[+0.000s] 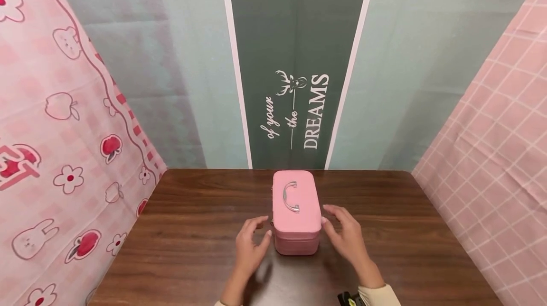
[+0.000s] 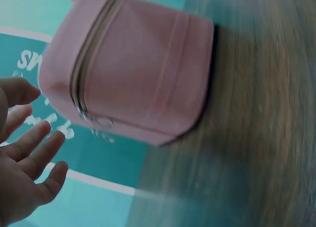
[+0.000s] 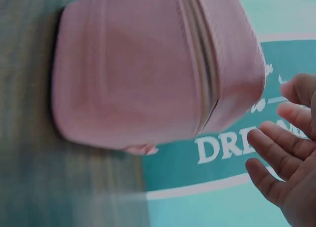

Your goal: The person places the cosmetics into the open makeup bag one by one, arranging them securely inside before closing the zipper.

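Note:
A pink vanity case (image 1: 296, 201) with a silver handle (image 1: 290, 197) on its lid stands upright on the table, its lid down. In the left wrist view the zip (image 2: 81, 64) runs round just under the lid, with metal pulls (image 2: 102, 122) on one side. My left hand (image 1: 252, 244) hovers just left of the case, fingers spread and relaxed, with a small gap from it. On the other side is my right hand (image 1: 347, 235), its thumb close to the case's right edge; whether it touches I cannot tell. Neither hand holds anything.
The case stands on a brown wood-grain table (image 1: 205, 211). Behind the table hangs a green cloth (image 1: 290, 35) with white lettering, and pink patterned cloths hang at the left (image 1: 68, 154) and right. A dark band (image 1: 349, 299) circles my right wrist.

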A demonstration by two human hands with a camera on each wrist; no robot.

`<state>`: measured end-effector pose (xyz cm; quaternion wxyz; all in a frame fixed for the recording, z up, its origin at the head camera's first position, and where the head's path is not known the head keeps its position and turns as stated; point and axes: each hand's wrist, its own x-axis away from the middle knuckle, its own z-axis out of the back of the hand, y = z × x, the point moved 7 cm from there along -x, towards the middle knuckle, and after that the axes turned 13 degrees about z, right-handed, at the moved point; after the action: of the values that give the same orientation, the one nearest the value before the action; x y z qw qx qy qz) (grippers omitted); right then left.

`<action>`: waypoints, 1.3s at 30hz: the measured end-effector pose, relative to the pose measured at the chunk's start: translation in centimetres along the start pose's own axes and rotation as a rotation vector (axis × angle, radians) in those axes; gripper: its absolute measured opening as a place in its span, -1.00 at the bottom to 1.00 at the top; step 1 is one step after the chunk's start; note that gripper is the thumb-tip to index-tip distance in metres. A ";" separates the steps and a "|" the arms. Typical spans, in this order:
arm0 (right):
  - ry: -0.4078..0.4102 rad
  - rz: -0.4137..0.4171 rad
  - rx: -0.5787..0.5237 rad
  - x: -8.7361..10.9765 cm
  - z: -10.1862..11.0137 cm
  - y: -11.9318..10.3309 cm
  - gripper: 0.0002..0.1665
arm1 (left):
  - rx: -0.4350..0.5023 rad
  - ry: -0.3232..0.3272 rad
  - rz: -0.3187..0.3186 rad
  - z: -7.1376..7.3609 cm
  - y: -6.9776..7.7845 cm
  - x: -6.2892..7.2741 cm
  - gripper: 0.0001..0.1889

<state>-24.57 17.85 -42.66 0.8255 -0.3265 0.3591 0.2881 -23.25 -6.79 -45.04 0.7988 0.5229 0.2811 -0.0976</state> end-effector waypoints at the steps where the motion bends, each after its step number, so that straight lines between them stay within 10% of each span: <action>1: -0.017 0.008 -0.020 -0.5 -0.3 -0.1 -0.61 | 0.002 -0.004 0.027 0.1 -0.6 -0.1 -0.64; 15: -0.235 0.165 -0.082 -5.5 -5.7 -0.5 -0.56 | 0.051 -0.170 0.252 -2.0 -4.6 -0.3 -0.70; 26: -0.395 0.316 -0.084 -6.4 -8.9 -0.8 -0.55 | 0.053 -0.133 0.234 -3.6 -4.7 -0.4 -0.64; 39: -0.388 0.261 -0.065 -6.1 -9.2 -0.4 -0.66 | -0.249 -0.007 0.135 -3.3 -4.3 0.2 -0.92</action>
<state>-31.54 9.32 -42.63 0.8239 -0.2423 0.2232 0.4611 -26.19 -5.66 -49.49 0.8631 0.4373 0.2525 -0.0097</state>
